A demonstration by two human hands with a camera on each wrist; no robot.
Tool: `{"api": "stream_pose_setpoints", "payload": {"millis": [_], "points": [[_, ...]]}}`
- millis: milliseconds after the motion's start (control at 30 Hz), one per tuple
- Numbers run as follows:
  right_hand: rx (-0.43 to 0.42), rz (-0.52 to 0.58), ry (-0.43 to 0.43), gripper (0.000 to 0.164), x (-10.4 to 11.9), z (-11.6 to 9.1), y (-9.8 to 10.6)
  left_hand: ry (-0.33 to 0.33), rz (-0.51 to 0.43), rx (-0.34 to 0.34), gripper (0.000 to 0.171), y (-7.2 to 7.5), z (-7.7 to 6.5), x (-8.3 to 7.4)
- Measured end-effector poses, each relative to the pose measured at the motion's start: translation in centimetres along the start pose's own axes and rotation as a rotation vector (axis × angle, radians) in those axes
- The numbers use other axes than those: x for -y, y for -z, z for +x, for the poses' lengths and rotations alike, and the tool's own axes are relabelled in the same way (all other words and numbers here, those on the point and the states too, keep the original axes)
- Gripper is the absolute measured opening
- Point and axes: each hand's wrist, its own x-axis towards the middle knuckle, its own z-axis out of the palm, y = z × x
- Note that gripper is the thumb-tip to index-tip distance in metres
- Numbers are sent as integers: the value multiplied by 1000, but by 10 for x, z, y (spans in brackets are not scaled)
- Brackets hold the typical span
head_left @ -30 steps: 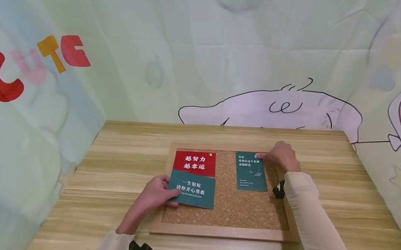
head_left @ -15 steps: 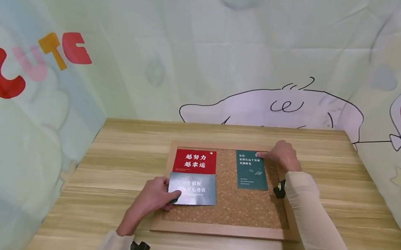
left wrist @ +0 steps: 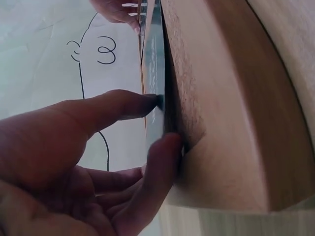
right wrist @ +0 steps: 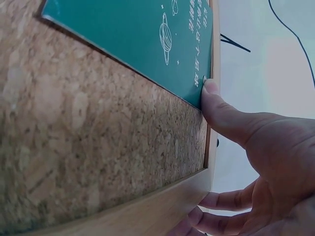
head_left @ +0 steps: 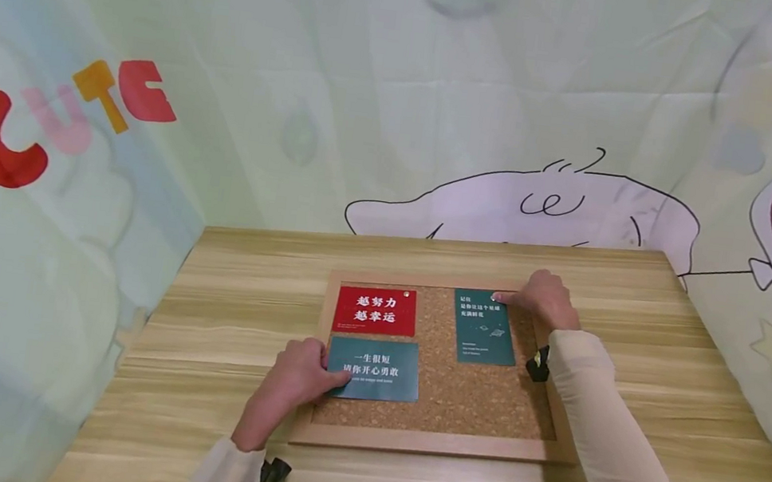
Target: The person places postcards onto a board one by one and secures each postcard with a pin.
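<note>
On a wood-framed cork board (head_left: 467, 404), my left hand (head_left: 300, 374) pinches the left edge of a wide dark green card (head_left: 381, 369). Its thumb lies on the printed face and a finger is underneath, seen edge-on in the left wrist view. The thumb of my right hand (head_left: 545, 299) presses at a small pin (right wrist: 204, 78) near the top right corner of a tall green card (head_left: 483, 337). Other right fingers curl at the outer side of the frame (right wrist: 189, 194). A red card (head_left: 376, 312), with a pin (head_left: 406, 294) at its upper right, lies just above the wide card.
The board lies on a wood-grain table (head_left: 220, 293). A patterned cloth backdrop (head_left: 289, 84) stands behind and to both sides. Dark wrist mounts (head_left: 274, 472) sit at both sleeves, close to the board.
The wide green card, held by my left hand, has moved slightly down and right, from overlapping the red card's lower edge to a narrow gap below it. My right hand stays in place.
</note>
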Motion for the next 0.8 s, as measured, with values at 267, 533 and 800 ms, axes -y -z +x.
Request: {"api": "stream_pose_setpoints", "payload": {"millis": [267, 533, 800], "points": [[2, -5, 8, 65, -1, 1, -1, -13, 37, -16, 37, -3, 2, -1], [5, 1, 7, 61, -1, 2, -1, 11, 77, -60, 53, -2, 5, 0], [10, -12, 11, 61, -1, 1, -1, 64, 117, -70, 94, -1, 8, 4]]}}
